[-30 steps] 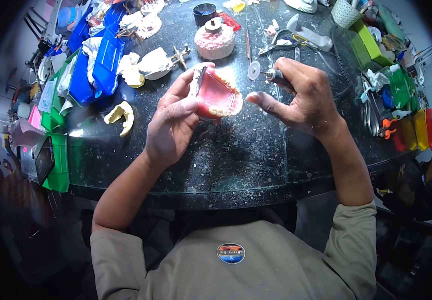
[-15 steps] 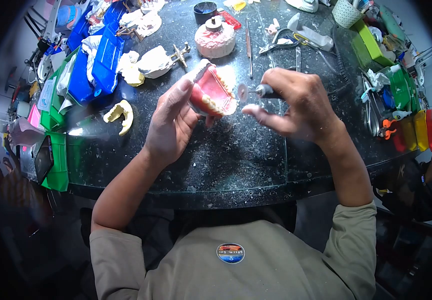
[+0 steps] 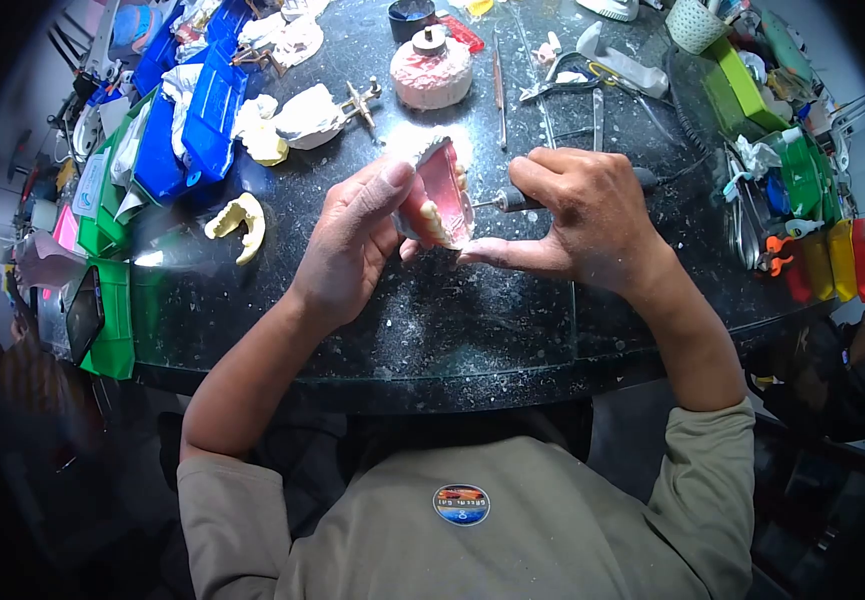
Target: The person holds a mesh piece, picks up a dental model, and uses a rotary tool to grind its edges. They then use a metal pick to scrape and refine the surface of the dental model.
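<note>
My left hand is closed around a denture with pink gums and cream teeth, seated on a pale plaster cast. The thumb presses on its upper left side. In my right hand is a rotary handpiece, gripped under curled fingers, its thin metal shank pointing left. The tool's tip end meets the right edge of the denture, and what is mounted there is hard to see. My right thumb stretches to the lower edge of the cast.
A round pink-and-white plaster flask stands behind the denture. Left of it lie a white plaster model and a yellowish horseshoe-shaped piece. Blue bins line the left; pliers lie back right, near a green tray.
The denture has turned in my left hand, so its teeth show more edge-on. My right hand has moved slightly left, bringing the handpiece tip and thumb up to the denture and cast.
</note>
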### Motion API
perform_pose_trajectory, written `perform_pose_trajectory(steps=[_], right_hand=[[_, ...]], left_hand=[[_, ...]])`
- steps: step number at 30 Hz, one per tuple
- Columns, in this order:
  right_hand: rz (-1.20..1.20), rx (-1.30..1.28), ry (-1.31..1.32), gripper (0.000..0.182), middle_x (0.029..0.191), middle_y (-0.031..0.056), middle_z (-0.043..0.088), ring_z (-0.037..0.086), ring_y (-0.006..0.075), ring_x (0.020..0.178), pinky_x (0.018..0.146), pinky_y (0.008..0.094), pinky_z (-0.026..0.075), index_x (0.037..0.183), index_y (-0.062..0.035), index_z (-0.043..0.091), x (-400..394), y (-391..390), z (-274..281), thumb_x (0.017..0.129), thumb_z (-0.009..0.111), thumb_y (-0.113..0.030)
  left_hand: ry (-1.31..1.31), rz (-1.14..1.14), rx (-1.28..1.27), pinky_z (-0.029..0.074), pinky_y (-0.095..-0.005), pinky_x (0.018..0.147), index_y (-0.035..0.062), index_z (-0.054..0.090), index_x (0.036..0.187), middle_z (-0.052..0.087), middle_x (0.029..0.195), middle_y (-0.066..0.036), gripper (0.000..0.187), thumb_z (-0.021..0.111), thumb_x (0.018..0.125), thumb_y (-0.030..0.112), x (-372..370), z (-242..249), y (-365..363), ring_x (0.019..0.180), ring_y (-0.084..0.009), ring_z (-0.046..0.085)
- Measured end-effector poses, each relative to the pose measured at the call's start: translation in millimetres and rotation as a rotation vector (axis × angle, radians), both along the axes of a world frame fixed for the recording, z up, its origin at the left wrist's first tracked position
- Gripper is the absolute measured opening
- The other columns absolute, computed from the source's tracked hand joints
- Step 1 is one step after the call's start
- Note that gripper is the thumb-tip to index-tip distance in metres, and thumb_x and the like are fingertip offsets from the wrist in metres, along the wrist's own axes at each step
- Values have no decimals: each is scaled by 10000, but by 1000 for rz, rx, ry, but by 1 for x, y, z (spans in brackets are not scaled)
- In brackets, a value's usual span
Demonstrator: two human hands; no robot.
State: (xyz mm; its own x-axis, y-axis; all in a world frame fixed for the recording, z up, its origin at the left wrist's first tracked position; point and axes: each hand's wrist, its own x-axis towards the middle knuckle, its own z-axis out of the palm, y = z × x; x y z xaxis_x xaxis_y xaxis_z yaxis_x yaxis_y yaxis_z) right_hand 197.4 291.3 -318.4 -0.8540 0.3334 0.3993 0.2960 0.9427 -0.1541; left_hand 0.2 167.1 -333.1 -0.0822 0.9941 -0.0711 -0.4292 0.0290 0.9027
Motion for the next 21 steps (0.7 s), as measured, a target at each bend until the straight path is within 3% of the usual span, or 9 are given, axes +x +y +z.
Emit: perform_pose_trajectory(steps=[21], right_hand=[[1, -12, -14, 654, 591, 43, 465, 537, 190, 525, 473, 341, 427, 648, -65, 473, -1, -2, 0, 700, 727, -666]], left_hand=[[36, -14, -8, 394, -231, 630, 70, 525, 950, 550, 858, -35, 322, 495, 996, 387, 2, 0, 1, 777, -87, 548]])
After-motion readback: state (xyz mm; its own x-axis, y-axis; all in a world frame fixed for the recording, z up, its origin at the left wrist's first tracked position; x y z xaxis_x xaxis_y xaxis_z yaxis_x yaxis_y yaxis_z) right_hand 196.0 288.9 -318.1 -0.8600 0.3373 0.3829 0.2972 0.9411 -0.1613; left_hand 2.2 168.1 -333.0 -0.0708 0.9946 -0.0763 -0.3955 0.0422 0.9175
